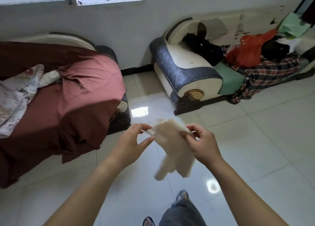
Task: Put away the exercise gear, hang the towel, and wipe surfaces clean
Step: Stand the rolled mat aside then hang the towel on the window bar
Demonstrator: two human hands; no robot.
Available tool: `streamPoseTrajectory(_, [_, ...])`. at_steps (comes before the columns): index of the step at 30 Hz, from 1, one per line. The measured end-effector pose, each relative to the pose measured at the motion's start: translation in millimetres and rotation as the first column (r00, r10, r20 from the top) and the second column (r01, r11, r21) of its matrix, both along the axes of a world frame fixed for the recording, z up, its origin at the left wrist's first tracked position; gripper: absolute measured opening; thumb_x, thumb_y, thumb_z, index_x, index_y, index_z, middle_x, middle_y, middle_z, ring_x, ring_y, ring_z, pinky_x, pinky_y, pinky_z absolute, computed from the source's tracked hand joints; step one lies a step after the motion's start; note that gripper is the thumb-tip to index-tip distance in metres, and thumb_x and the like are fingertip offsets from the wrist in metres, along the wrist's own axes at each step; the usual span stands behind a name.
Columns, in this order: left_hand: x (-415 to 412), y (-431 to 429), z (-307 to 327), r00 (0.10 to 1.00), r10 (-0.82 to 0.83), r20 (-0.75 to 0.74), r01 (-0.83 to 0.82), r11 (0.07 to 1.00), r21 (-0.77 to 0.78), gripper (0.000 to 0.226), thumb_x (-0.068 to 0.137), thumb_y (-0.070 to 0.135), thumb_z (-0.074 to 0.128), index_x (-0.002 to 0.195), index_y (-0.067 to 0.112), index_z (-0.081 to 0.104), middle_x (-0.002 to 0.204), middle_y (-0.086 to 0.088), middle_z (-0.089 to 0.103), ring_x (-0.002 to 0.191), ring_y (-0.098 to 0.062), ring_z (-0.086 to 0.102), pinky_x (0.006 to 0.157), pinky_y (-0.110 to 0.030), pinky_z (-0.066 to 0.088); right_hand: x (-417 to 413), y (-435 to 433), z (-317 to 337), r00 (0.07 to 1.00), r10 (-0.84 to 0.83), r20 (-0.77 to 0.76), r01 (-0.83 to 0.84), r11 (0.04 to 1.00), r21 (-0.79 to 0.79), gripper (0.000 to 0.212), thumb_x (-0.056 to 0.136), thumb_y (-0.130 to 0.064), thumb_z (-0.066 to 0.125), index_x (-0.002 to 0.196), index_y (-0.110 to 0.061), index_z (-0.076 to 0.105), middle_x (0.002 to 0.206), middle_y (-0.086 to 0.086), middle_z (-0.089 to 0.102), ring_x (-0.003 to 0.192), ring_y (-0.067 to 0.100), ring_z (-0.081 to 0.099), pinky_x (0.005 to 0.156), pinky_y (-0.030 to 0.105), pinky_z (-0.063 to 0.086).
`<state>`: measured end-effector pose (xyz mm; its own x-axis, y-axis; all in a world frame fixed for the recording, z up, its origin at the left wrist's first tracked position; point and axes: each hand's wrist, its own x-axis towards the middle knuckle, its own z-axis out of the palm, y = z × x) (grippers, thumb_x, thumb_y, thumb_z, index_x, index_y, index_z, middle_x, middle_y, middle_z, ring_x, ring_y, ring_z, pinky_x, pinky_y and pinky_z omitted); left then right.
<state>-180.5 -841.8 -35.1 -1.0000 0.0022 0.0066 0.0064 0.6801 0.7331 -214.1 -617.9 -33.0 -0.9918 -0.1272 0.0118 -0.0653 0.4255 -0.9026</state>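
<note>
Cream cloth (pixel 172 145), hanging above tiled floor (pixel 255 140): left hand (pixel 134 140) and right hand (pixel 202 144) pinch its upper edge, likely spreading it.

No text, label, brand, number or sign can be read anywhere in this view.

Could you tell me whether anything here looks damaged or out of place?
Yes: the wall paint behind the cream sofa is peeling in patches, and clothes and an orange bag lie heaped on it.
</note>
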Motion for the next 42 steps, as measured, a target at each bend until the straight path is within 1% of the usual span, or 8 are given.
streamPoseTrajectory(3, [-50,-8,-5,1.000,0.016,0.015,-0.016,1.000,0.010,0.028,0.085,0.034,0.065,0.111,0.027,0.058,0.109,0.015,0.056,0.101,-0.001,0.053,0.081,-0.002,0.036,-60,-5,-5,1.000,0.010,-0.021,-0.010,1.000,-0.007,0.009,0.087,-0.024,0.064,0.082,-0.031,0.065,0.080,-0.020,0.065,0.071,0.003,0.059,0.059,0.017,0.046])
streamPoseTrajectory(10, [-200,3,-9,0.999,0.018,0.044,-0.017,1.000,-0.013,0.027,0.086,0.034,0.063,0.111,0.027,0.058,0.108,0.018,0.056,0.103,-0.003,0.054,0.088,-0.017,0.040,-213,-1,-14,1.000,0.019,0.005,-0.019,1.000,-0.020,0.005,0.086,-0.025,0.064,0.082,-0.027,0.066,0.074,-0.015,0.065,0.067,0.003,0.057,0.060,0.022,0.046])
streamPoseTrajectory(14, [-282,21,-7,0.996,-0.047,0.079,0.050,0.998,-0.035,0.027,0.086,0.040,0.060,0.112,0.033,0.057,0.113,0.018,0.055,0.105,0.001,0.051,0.089,-0.017,0.039,-293,17,-7,0.999,0.048,-0.008,-0.048,0.999,0.017,0.008,0.086,-0.022,0.063,0.082,-0.027,0.065,0.074,-0.016,0.065,0.068,0.002,0.058,0.057,0.015,0.043])
streamPoseTrajectory(20, [-358,4,-16,0.995,0.000,0.102,0.008,0.997,-0.079,0.029,0.087,0.044,0.058,0.114,0.035,0.056,0.112,0.024,0.051,0.106,0.005,0.048,0.090,-0.019,0.040,-392,8,-16,0.995,0.100,-0.003,-0.100,0.994,0.048,0.007,0.086,-0.021,0.063,0.081,-0.025,0.064,0.077,-0.010,0.066,0.075,0.009,0.061,0.065,0.025,0.047])
streamPoseTrajectory(30, [-493,-120,-30,0.975,0.200,0.100,-0.193,0.978,-0.079,0.031,0.088,0.037,0.059,0.117,0.025,0.057,0.115,0.015,0.053,0.103,0.000,0.049,0.089,-0.015,0.036,-559,-118,-16,0.961,0.275,-0.032,-0.271,0.958,0.097,0.008,0.086,-0.021,0.064,0.080,-0.025,0.065,0.075,-0.015,0.065,0.073,0.002,0.059,0.063,0.016,0.043])
streamPoseTrajectory(33, [-555,-159,-20,0.980,0.185,0.075,-0.180,0.982,-0.063,0.032,0.088,0.035,0.061,0.117,0.023,0.058,0.116,0.011,0.056,0.106,-0.003,0.051,0.094,-0.023,0.042,-615,-158,-1,0.959,0.278,-0.053,-0.273,0.958,0.088,0.010,0.087,-0.019,0.063,0.080,-0.025,0.065,0.075,-0.016,0.065,0.072,0.002,0.058,0.060,0.012,0.040])
streamPoseTrajectory(38, [-655,-223,15,0.978,0.204,-0.045,-0.205,0.978,-0.039,0.034,0.087,0.032,0.064,0.118,0.020,0.058,0.117,0.007,0.057,0.106,-0.004,0.052,0.091,-0.015,0.038,-701,-226,28,0.958,0.267,-0.106,-0.263,0.964,0.043,0.006,0.087,-0.023,0.063,0.082,-0.026,0.065,0.078,-0.013,0.066,0.074,0.006,0.061,0.064,0.023,0.048])
streamPoseTrajectory(42, [-716,-259,40,0.967,0.229,-0.112,-0.229,0.973,0.013,0.036,0.086,0.029,0.064,0.120,0.019,0.057,0.117,0.005,0.057,0.105,-0.006,0.051,0.088,-0.010,0.034,-756,-275,46,0.948,0.286,-0.139,-0.290,0.957,-0.003,0.006,0.087,-0.022,0.064,0.083,-0.026,0.066,0.077,-0.012,0.067,0.071,0.004,0.061,0.062,0.021,0.048])
